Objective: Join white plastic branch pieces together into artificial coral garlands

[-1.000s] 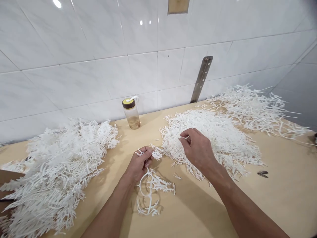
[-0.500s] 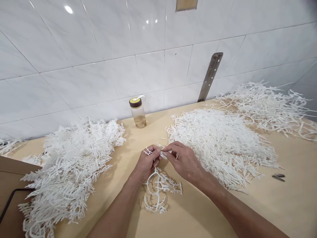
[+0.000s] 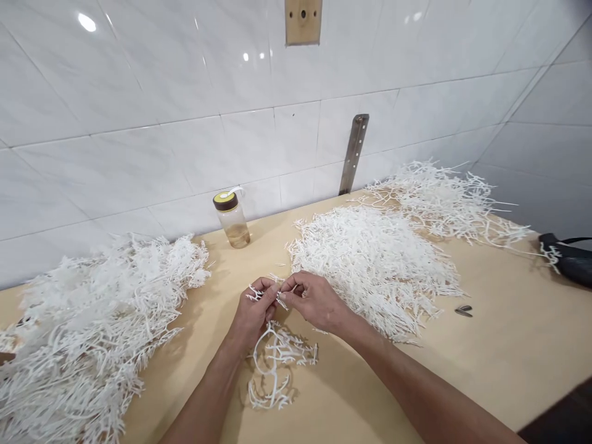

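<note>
My left hand [image 3: 255,308] is closed around a white branched plastic piece [image 3: 269,379], whose curved, many-tipped arms hang below the fist over the table. Small white twigs poke out above the thumb. Right beside it, my right hand [image 3: 314,299] pinches at the white tips between thumb and forefinger, the two hands nearly touching. Exactly which tip the right fingers hold is partly hidden. Close by on the right spreads a heap of small white pieces [image 3: 370,265].
Another white branched heap [image 3: 92,320] covers the left side. Longer white branches [image 3: 439,197] lie at the back right, near a black object [image 3: 571,259]. A lidded bottle [image 3: 235,225] stands by the tiled wall, next to a metal bracket [image 3: 354,154]. Two dark slivers [image 3: 463,311] lie right.
The view has swung to the right, so everything sits further left and the black object appears. Both hands keep their hold on the white piece, with little finger movement.
</note>
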A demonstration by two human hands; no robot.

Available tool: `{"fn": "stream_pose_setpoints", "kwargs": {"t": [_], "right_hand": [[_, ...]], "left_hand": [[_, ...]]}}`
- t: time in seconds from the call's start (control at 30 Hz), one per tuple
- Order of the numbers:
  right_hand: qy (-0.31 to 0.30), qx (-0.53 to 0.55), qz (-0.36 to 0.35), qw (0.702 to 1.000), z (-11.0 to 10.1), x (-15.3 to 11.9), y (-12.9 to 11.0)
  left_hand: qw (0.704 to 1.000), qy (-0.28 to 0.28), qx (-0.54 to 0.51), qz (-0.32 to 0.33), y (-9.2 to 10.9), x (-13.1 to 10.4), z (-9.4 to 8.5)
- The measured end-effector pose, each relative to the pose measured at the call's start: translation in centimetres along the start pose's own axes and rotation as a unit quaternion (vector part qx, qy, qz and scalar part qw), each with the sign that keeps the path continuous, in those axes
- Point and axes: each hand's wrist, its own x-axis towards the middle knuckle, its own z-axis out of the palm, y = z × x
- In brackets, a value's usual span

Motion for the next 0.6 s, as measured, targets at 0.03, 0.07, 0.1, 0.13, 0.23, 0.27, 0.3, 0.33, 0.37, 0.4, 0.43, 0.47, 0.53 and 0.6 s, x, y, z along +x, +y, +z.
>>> {"fn": "stream_pose_setpoints", "kwargs": {"t": [0.03,0.07,0.1,0.13,0.23,0.27,0.3,0.33,0.37,0.4,0.43,0.47,0.53,0.6], "right_hand": [[-0.001,0.0,-0.001,1.0,-0.04,0.0,0.06],[-0.006,0.001,0.0,1.0,-0.08,0.0,0.12],[-0.014,0.003,0.002,1.0,-0.15,-0.01,0.18],[-0.024,0.007,0.007,1.0,-0.23,-0.03,0.21],[-0.053,0.023,0.021,0.998,-0.49,-0.14,0.11],[-0.059,0.024,0.021,0.998,-0.56,-0.18,0.03],[-0.063,0.02,0.016,0.998,-0.59,-0.22,-0.05],[-0.065,0.013,0.004,0.998,-0.58,-0.25,-0.11],[-0.064,0.003,-0.012,0.998,-0.53,-0.26,-0.14],[-0.061,-0.01,-0.028,0.998,-0.43,-0.28,-0.12],[-0.055,-0.025,-0.04,0.997,-0.3,-0.3,-0.06],[-0.049,-0.044,-0.049,0.997,-0.14,-0.34,0.02],[-0.04,-0.084,-0.051,0.994,0.18,-0.55,0.16],[-0.039,-0.116,-0.048,0.991,0.41,-0.94,0.09]], "left_hand": [[1.0,0.0,0.003,0.0,-0.01,0.01,0.02],[1.0,-0.001,0.006,0.0,-0.01,0.0,0.03],[1.0,-0.002,0.011,-0.001,-0.02,-0.01,0.04],[1.0,-0.003,0.015,-0.003,-0.03,-0.03,0.04],[1.0,-0.004,0.024,-0.008,-0.03,-0.12,0.04],[1.0,-0.003,0.023,-0.009,-0.03,-0.15,0.05],[1.0,-0.002,0.02,-0.008,-0.01,-0.19,0.07],[1.0,-0.002,0.017,-0.007,0.01,-0.24,0.1],[1.0,-0.002,0.015,-0.005,0.04,-0.3,0.15],[1.0,0.0,0.014,-0.002,0.07,-0.37,0.22],[1.0,0.003,0.016,0.003,0.09,-0.43,0.3],[1.0,0.008,0.021,0.013,0.09,-0.48,0.39],[0.998,0.02,0.047,0.037,0.03,-0.53,0.56],[0.995,0.036,0.073,0.057,-0.11,-0.47,0.68]]}}
